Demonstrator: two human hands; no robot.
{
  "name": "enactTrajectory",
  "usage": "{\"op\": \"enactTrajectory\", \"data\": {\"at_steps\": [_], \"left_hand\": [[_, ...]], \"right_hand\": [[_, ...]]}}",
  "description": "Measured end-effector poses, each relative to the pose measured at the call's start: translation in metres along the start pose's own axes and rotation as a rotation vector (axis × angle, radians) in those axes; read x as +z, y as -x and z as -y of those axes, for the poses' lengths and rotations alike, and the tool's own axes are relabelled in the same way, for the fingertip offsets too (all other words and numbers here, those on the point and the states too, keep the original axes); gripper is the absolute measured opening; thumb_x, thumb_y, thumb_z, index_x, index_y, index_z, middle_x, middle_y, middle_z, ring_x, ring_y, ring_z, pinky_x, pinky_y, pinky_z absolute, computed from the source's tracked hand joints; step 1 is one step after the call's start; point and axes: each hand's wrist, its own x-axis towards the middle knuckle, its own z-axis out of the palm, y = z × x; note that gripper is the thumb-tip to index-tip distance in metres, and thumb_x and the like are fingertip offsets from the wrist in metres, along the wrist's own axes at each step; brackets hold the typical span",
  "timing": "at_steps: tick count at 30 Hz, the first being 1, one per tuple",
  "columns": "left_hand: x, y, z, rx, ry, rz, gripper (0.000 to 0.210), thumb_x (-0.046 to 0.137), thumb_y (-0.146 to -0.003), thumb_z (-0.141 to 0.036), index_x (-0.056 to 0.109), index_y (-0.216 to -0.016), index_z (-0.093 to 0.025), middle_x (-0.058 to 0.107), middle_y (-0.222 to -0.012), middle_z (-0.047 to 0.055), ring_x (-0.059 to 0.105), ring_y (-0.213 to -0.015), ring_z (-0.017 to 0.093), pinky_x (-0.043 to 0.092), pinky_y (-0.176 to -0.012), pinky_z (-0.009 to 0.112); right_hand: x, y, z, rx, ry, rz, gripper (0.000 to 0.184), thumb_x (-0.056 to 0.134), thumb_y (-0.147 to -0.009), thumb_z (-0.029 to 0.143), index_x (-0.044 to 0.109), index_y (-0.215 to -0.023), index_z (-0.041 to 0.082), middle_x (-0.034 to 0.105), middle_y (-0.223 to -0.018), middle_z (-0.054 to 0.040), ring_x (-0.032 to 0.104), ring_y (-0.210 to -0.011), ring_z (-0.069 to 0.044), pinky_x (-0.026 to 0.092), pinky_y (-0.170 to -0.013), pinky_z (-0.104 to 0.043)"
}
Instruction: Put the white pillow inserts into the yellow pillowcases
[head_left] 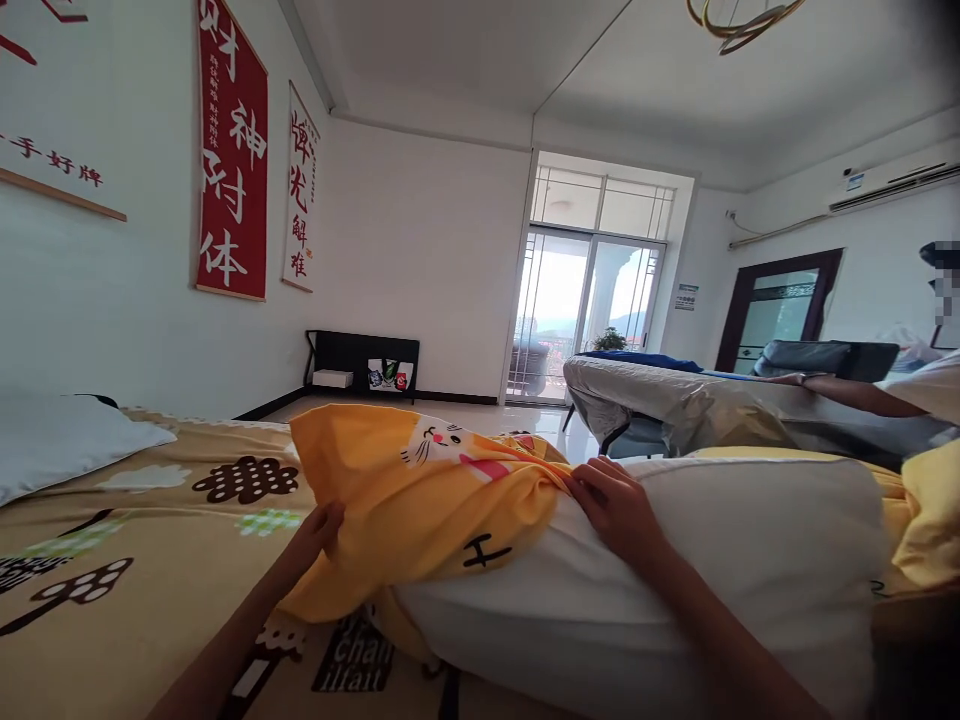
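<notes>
A yellow pillowcase (375, 500) with a printed white cat covers the left end of a large white pillow (750, 560). The pillow's right part is bare. My left hand (326, 530) pinches the pillowcase near its left edge. My right hand (611, 500) is closed on the gathered cloth at the pillowcase's opening, against the top of the pillow. Both lie on a tan patterned bed sheet (165, 580).
A white pillow (67, 445) lies at the far left. More yellow cloth (934, 510) is at the right. Beyond stands a plastic-wrapped table (637, 385) with a chair (637, 437); a person's arm (862, 393) rests on it. A black low rack (341, 355) stands by the wall.
</notes>
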Motion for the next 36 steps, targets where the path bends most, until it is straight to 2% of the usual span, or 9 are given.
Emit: {"op": "enactTrajectory", "data": {"at_steps": [4,11,14,18,21,24,27,32,36], "left_hand": [[0.001,0.002,0.015,0.1,-0.071,-0.009,0.043,0.059,-0.069,-0.064,0.063,-0.07,-0.021,0.065,-0.067,0.004,0.059,-0.07,0.023,0.049,-0.066,0.032],[-0.01,0.006,-0.022,0.267,-0.236,-0.222,0.037,0.051,-0.077,-0.056,0.057,-0.069,-0.021,0.06,-0.066,0.003,0.052,-0.065,0.019,0.041,-0.058,0.026],[-0.003,0.011,-0.015,0.227,-0.194,-0.315,0.042,0.049,-0.078,-0.06,0.05,-0.062,-0.021,0.049,-0.058,-0.001,0.044,-0.058,0.016,0.038,-0.053,0.024],[0.004,0.007,0.017,0.116,-0.081,-0.174,0.052,0.055,-0.067,-0.072,0.051,-0.061,-0.021,0.054,-0.061,0.0,0.049,-0.065,0.018,0.043,-0.06,0.027],[-0.006,-0.001,0.034,0.008,-0.026,-0.13,0.058,0.06,-0.058,-0.077,0.052,-0.059,-0.02,0.055,-0.062,0.001,0.051,-0.067,0.019,0.045,-0.063,0.028],[-0.015,-0.006,0.043,-0.021,-0.001,-0.093,0.057,0.063,-0.059,-0.075,0.056,-0.062,-0.019,0.058,-0.067,0.001,0.052,-0.071,0.02,0.046,-0.066,0.028],[-0.01,-0.005,0.049,0.015,0.005,-0.076,0.055,0.06,-0.065,-0.074,0.056,-0.063,-0.019,0.057,-0.067,0.001,0.051,-0.071,0.019,0.045,-0.065,0.028],[0.003,0.005,0.043,0.014,0.017,-0.052,0.055,0.056,-0.07,-0.072,0.059,-0.069,-0.017,0.058,-0.068,0.002,0.053,-0.07,0.018,0.045,-0.063,0.027],[-0.009,0.006,0.014,0.051,0.058,-0.113,0.053,0.062,-0.066,-0.07,0.062,-0.079,-0.018,0.063,-0.076,0.004,0.059,-0.079,0.023,0.048,-0.066,0.028]], "right_hand": [[0.005,-0.001,-0.002,0.017,0.003,0.01,0.037,0.043,-0.095,0.043,0.056,-0.067,0.022,0.055,-0.062,-0.0017,0.049,-0.063,-0.016,0.038,-0.061,-0.028],[-0.011,-0.008,-0.032,-0.002,0.049,0.029,0.04,0.042,-0.095,0.045,0.055,-0.066,0.022,0.056,-0.063,-0.0019,0.05,-0.062,-0.015,0.039,-0.061,-0.028],[-0.017,-0.008,-0.042,0.029,0.04,0.021,0.039,0.041,-0.095,0.045,0.054,-0.066,0.022,0.057,-0.064,-0.0017,0.05,-0.059,-0.014,0.038,-0.057,-0.027],[0.0,-0.009,-0.039,0.025,0.05,0.102,0.041,0.039,-0.096,0.045,0.053,-0.065,0.022,0.055,-0.063,-0.0021,0.049,-0.061,-0.015,0.038,-0.059,-0.027],[0.017,-0.011,-0.036,0.003,0.071,0.136,0.041,0.036,-0.096,0.043,0.052,-0.065,0.022,0.055,-0.064,-0.0031,0.049,-0.064,-0.016,0.039,-0.061,-0.028],[0.024,-0.011,-0.039,0.018,0.061,0.116,0.039,0.038,-0.096,0.043,0.053,-0.067,0.022,0.055,-0.066,-0.0029,0.05,-0.064,-0.016,0.04,-0.061,-0.028],[0.023,-0.01,-0.044,0.037,0.051,0.109,0.038,0.04,-0.096,0.045,0.054,-0.068,0.022,0.057,-0.067,-0.003,0.051,-0.064,-0.016,0.04,-0.06,-0.028],[0.02,-0.011,-0.043,0.045,0.067,0.145,0.044,0.036,-0.096,0.05,0.055,-0.067,0.022,0.056,-0.066,-0.0032,0.05,-0.063,-0.016,0.039,-0.059,-0.028],[0.012,-0.012,-0.034,-0.005,0.157,0.14,0.041,0.035,-0.097,0.045,0.059,-0.072,0.022,0.059,-0.071,-0.0049,0.051,-0.07,-0.018,0.04,-0.068,-0.031]]}}
